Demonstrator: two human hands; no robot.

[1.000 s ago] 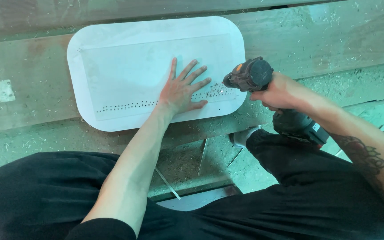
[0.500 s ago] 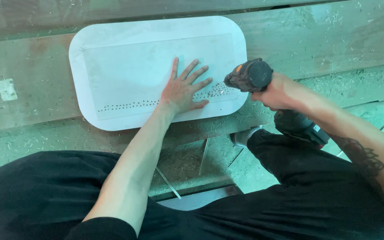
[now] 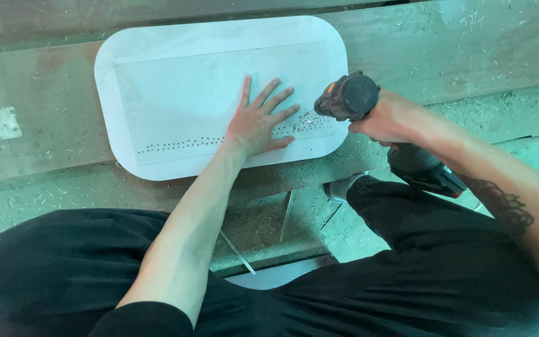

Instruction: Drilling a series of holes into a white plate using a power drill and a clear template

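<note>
A white panel (image 3: 176,68) with rounded corners lies on the dusty surface (image 3: 469,56). The left hand (image 3: 258,122) presses flat, fingers spread, on the panel's lower right. The right hand (image 3: 391,118) closes its grip round a drill (image 3: 347,97) at the panel's right edge.

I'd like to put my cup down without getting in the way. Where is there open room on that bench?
The wooden bench is open left of the white panel, around a small pale tag, and again at the far right above the drill. It is crowded where the left hand presses the panel beside the right hand holding the drill.
</note>
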